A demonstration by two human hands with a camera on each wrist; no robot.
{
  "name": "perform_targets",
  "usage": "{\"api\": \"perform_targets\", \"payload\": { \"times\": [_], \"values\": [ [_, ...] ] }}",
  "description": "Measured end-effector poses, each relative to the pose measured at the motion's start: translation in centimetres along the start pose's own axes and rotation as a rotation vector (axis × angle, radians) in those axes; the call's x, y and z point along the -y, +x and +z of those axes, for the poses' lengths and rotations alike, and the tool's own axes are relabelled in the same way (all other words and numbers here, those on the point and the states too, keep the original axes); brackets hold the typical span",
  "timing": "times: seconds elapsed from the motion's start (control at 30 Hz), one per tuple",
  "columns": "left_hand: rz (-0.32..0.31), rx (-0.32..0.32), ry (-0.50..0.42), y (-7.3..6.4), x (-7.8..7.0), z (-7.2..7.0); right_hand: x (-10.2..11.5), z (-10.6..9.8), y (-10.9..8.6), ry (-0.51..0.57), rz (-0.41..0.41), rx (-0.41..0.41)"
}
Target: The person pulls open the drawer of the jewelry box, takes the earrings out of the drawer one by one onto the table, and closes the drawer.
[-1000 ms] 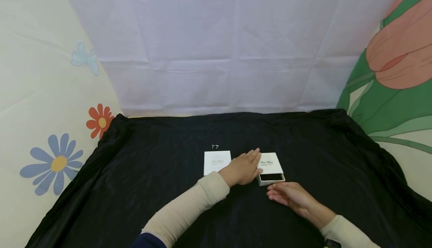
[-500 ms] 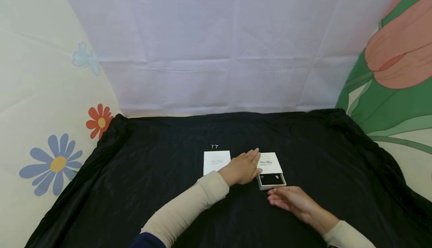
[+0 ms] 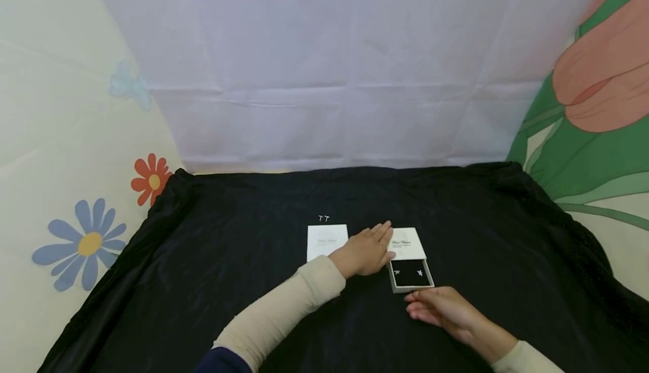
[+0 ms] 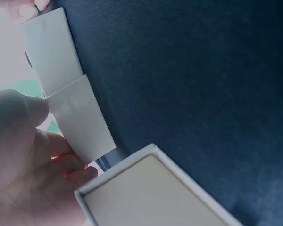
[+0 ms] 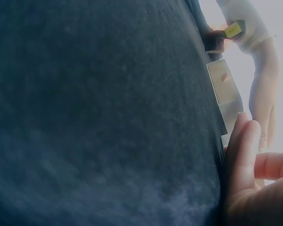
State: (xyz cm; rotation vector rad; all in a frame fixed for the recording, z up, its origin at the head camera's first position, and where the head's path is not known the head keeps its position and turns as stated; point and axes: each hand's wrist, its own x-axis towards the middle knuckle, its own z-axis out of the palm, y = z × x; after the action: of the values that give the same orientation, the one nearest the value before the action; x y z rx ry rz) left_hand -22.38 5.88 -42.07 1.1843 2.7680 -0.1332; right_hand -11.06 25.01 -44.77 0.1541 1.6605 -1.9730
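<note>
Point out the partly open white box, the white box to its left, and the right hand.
Partly open white box [image 3: 408,251]: head view, on its printed top cover.
White box to its left [image 3: 326,241]: head view, on its top.
Right hand [image 3: 446,307]: head view, on the middle of the hand.

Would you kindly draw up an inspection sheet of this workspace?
Surface: black cloth, creased.
Job's things: right white box, its drawer partly out, with two small pale pieces on black lining.
Clutter: left white box, partly hidden; two tiny T-shaped pieces behind it.
Grippers: left hand touches the right box's left side, fingers straight; right hand, fingertips at the drawer's near edge.
Cables: nothing seen.
Surroundings: white sheet behind, floral hangings at both sides.
</note>
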Motion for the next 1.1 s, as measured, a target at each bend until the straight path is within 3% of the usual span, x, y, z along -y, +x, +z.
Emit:
{"api": "perform_targets", "payload": {
  "times": [0.3,0.83,0.93,1.1],
  "values": [
    [0.003,0.003,0.026,0.2,0.1,-0.3,-0.2,-0.1,-0.5,-0.007,0.001,0.014],
    [0.002,0.009,-0.009,-0.2,0.0,-0.2,-0.7,0.0,-0.7,-0.015,-0.001,0.032],
    [-0.003,0.007,-0.015,-0.1,0.0,-0.1,-0.3,0.1,-0.8,-0.068,0.007,0.054],
    [-0.009,0.008,-0.02,0.0,0.0,-0.1,1.2,0.2,-1.1,-0.251,-0.012,0.101]
  ]
}}
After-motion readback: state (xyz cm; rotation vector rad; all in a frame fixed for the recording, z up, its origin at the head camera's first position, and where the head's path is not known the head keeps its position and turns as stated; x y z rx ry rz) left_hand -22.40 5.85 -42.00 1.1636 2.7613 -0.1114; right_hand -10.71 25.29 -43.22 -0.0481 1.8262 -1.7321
